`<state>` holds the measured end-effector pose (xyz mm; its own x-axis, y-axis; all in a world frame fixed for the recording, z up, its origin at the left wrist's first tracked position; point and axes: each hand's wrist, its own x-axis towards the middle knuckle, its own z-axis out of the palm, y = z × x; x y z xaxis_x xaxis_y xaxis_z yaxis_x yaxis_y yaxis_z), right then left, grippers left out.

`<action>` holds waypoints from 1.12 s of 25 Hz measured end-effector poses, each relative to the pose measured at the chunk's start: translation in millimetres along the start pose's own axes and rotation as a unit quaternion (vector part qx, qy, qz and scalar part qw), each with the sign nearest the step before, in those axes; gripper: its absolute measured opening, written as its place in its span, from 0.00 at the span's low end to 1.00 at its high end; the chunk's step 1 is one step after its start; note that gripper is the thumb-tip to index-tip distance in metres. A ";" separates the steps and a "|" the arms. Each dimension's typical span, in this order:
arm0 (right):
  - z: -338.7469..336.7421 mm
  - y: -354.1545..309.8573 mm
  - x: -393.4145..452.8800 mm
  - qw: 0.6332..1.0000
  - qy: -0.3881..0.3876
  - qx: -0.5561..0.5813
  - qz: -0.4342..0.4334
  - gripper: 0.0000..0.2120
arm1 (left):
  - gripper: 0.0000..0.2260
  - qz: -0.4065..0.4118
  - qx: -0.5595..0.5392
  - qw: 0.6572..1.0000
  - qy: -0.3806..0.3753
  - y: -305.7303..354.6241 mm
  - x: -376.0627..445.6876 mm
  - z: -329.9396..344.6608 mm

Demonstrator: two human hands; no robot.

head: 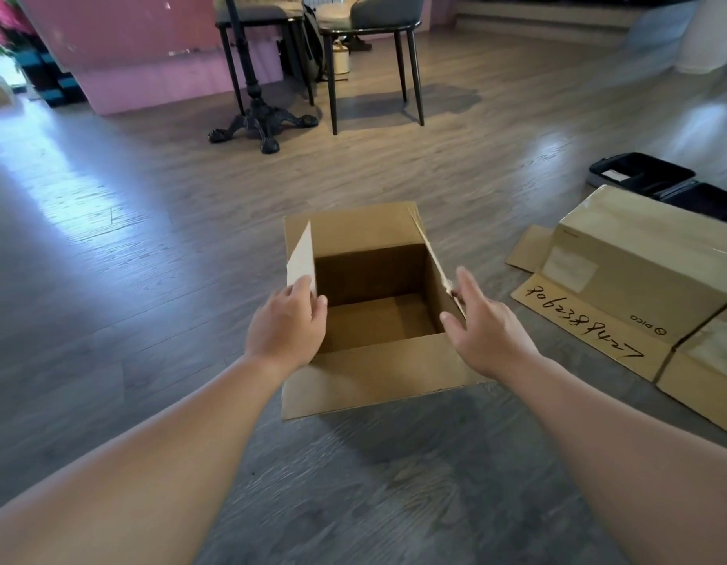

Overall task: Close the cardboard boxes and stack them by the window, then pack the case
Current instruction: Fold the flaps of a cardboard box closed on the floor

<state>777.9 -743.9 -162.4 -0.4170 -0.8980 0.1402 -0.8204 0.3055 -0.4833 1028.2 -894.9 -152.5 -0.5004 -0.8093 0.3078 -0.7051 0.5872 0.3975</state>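
An open, empty cardboard box (370, 373) sits on the wooden floor in front of me, its near flap folded down toward me and its far flap upright. My left hand (286, 326) holds the near corner of the raised left flap (302, 256), fingers behind it and thumb in front. My right hand (482, 326) has straight fingers against the outside of the upright right flap (433, 254). A second cardboard box (647, 254) lies on its side to the right, its flaps spread on the floor. An open black case (643, 175) lies behind it.
A handwritten number marks a flap (586, 326) of the right-hand box, and another box corner (708, 373) shows at the right edge. Ahead stand a black pedestal table base (257, 120), a grey chair (374, 59) and a pink counter (121, 46).
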 end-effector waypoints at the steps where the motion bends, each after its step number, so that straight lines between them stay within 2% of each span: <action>1: 2.1 4.1 -0.3 1.000 -0.019 -0.005 -0.003 0.22 | 0.13 -0.003 -0.021 0.999 -0.030 -6.6 -1.8 1.3; 4: 6.5 23.6 0.2 0.995 -0.097 -0.025 -0.004 0.18 | 0.14 -0.022 -0.039 0.983 -0.176 -29.9 -6.9 2.8; 6: 4.1 39.2 1.2 0.982 -0.181 -0.045 0.016 0.23 | 0.12 -0.022 -0.034 0.965 -0.260 -44.2 -10.3 5.7; 8: -0.9 54.1 0.7 0.971 -0.227 -0.062 0.040 0.31 | 0.19 -0.006 -0.022 0.953 -0.303 -57.6 -13.4 5.4; 10: -6.2 66.1 -1.5 0.969 -0.234 -0.069 0.049 0.33 | 0.27 0.026 0.008 0.952 -0.305 -70.8 -18.0 1.7; 13: -8.4 75.6 -4.2 0.966 -0.249 -0.063 0.015 0.32 | 0.35 0.054 0.001 0.953 -0.298 -86.5 -25.6 -5.5; 18: -17.6 74.6 -3.7 0.980 -0.196 -0.029 -0.008 0.28 | 0.29 0.057 -0.008 0.960 -0.273 -95.8 -27.1 -11.7; 20: -25.6 68.8 -2.2 0.989 -0.145 0.003 -0.013 0.25 | 0.26 0.035 -0.050 0.963 -0.262 -92.4 -23.1 -18.0; 21: -27.6 65.4 -0.8 0.992 -0.121 0.025 -0.005 0.21 | 0.23 0.021 -0.075 0.967 -0.244 -90.1 -20.2 -21.2; 23: -25.3 58.3 3.5 0.993 -0.094 0.069 0.028 0.10 | 0.18 -0.002 -0.106 0.977 -0.188 -85.2 -14.9 -24.1; 24: -21.9 53.6 6.4 0.991 -0.090 0.086 0.044 0.10 | 0.17 -0.017 -0.120 0.980 -0.160 -81.8 -13.0 -23.9; 26: -13.1 45.9 12.2 0.981 -0.090 0.151 0.087 0.13 | 0.21 -0.047 -0.181 0.973 -0.137 -71.4 -9.0 -23.5; 28: -2.6 39.8 16.1 0.957 -0.103 0.235 0.132 0.13 | 0.28 -0.100 -0.281 0.943 -0.145 -63.7 -4.0 -19.2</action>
<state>737.5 -745.4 -177.2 -0.4598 -0.8671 -0.1916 -0.4101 0.3987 -0.8203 1084.7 -928.7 -162.5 -0.5595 -0.8279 -0.0396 -0.4627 0.2724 0.8436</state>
